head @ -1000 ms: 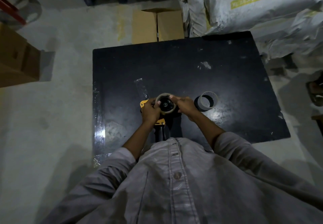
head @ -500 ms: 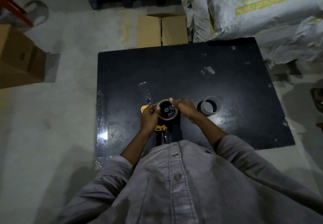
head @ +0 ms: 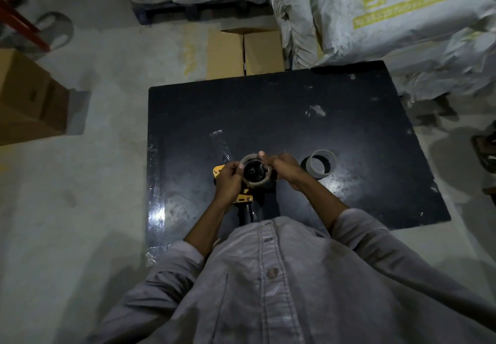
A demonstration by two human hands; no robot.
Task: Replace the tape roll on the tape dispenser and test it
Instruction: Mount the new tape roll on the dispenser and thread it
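While the tape roll (head: 254,171) sits around the black hub of the tape dispenser (head: 243,196), both hands are closed on its rim: the left hand (head: 227,180) grips the near-left edge with its thumb on the face of the roll, and the right hand (head: 283,167) pinches the far-right edge, one fingertip showing at the top of the ring. Below the left hand the dispenser's yellow frame and dark handle run back toward the person's shirt (head: 268,276), the whole tool lying on the black table (head: 268,107). My reading is that the step in hand is seating the new roll on the hub; whether it is pushed fully home cannot be told from this angle. Just beyond the right hand, apart from it, a bare cardboard core (head: 320,164) stands on the table, likely the spent roll. Past the left hand's fingertips a strip of clear tape (head: 221,142) lies stuck to the tabletop. Next the loose end has to be found and led through to the cutting end of the frame, which calls for one hand to steady the dispenser while the other pulls
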